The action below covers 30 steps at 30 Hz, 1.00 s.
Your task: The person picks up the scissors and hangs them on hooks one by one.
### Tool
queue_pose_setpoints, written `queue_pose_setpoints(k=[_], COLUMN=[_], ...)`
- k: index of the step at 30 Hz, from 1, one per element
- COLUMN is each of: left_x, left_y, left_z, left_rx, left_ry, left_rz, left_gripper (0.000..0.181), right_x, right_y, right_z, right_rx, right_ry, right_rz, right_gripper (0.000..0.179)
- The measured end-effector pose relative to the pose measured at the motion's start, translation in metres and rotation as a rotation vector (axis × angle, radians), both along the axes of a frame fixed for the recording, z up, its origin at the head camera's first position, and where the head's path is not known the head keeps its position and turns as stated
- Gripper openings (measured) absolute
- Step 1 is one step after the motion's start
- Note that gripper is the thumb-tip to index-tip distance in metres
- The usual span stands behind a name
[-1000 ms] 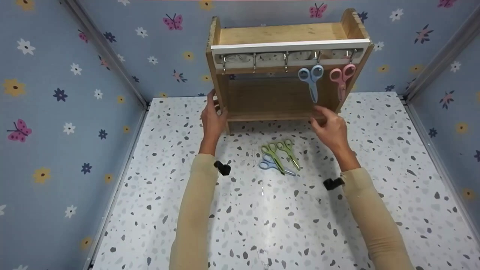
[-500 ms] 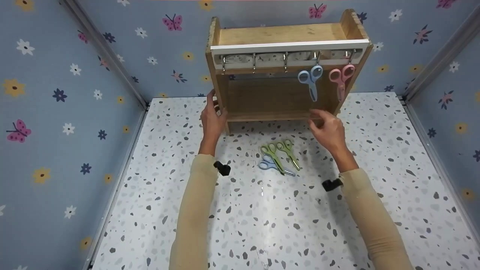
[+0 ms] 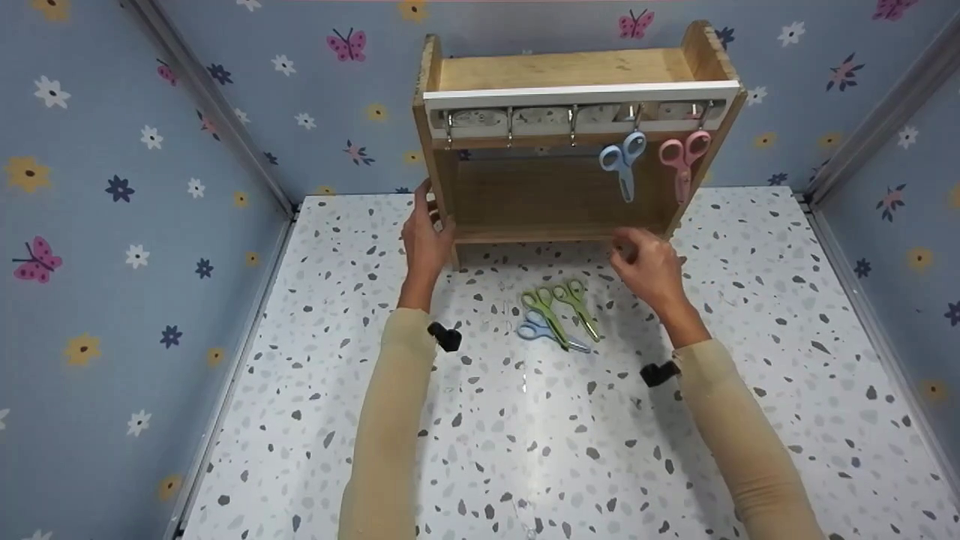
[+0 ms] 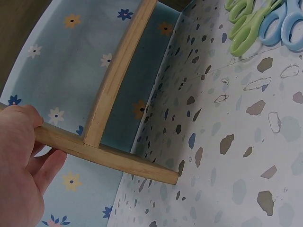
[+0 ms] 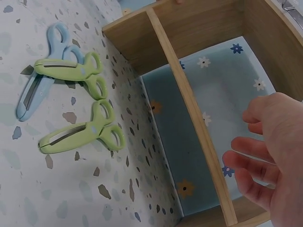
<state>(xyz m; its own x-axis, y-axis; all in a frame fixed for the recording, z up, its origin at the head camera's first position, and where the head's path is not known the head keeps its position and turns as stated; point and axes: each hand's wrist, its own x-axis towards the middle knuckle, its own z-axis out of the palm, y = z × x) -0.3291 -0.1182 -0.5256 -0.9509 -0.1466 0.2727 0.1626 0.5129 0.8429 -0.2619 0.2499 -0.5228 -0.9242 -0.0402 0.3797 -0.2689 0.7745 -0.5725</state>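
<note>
My left hand (image 3: 427, 241) grips the left side panel of a small wooden shelf (image 3: 562, 69); in the left wrist view the thumb is on one side of the panel's edge (image 4: 132, 164) and fingers on the other. In front of the lower board, my right hand (image 3: 652, 268) holds nothing, its fingers loosely curled. Above it, blue-handled scissors (image 3: 625, 171) hang from a hook, and pink scissors (image 3: 682, 174) from the rightmost hook. On the table below lie two pairs of green scissors (image 5: 68, 71), one crossing over a second blue pair (image 5: 33, 97).
A white rail (image 3: 472, 135) with several metal hooks runs across the shelf front; three hooks at the left carry nothing. The speckled table (image 3: 525, 450) meets flowered blue walls (image 3: 112, 225) at the back and sides.
My right hand has moved a little left and down, away from the hanging scissors, its fingers curling more. The hanging blue scissors have swung slightly. My left hand stays on the panel.
</note>
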Motion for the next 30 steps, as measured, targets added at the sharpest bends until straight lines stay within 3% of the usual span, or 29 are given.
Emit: queue_pose_setpoints(k=[15,30], left_x=[-0.002,-0.001], left_y=[0.0,-0.001], left_z=[-0.001,-0.002], left_rx=[-0.005,-0.001], left_ry=[0.008,0.024], left_rz=[0.005,-0.003], left_gripper=[0.069,0.069], right_x=[-0.001,0.0], right_y=[-0.011,-0.02], right_z=[-0.001,-0.009], right_rx=[0.051,0.097], right_ry=[-0.053,-0.075], right_rz=[0.044,0.089], right_gripper=[0.023,0.03])
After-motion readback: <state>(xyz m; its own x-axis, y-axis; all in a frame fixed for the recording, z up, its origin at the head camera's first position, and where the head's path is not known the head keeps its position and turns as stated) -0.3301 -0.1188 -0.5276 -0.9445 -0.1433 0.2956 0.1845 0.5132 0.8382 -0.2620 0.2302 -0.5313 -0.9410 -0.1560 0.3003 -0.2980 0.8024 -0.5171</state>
